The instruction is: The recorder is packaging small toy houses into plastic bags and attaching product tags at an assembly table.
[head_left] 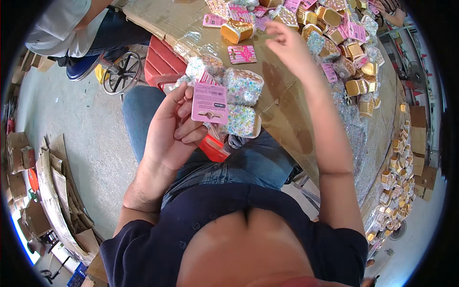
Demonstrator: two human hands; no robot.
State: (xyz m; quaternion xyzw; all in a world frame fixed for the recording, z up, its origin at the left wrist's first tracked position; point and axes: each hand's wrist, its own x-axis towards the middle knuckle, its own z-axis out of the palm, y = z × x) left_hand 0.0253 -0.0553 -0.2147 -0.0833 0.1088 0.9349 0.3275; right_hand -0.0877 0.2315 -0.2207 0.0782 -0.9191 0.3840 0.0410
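Note:
My left hand is closed, pinching a pink hang tag between thumb and fingers. Just behind the tag are several chunky bread-slice-shaped pieces in clear wrap, coated with pastel sprinkles, such as an upper piece and a lower piece. Whether they hang from my hand or rest on something below is hidden. My right hand is raised over the table, fingers apart and slightly curled, with nothing visible in it. Near it on the table lie a flat pink striped card and a golden-brown wrapped piece.
A heap of similar wrapped pieces covers the table's far right. More lie in a long pile at right. A red plastic container or seat stands by my left knee. Another person sits at far left; flattened cardboard leans below.

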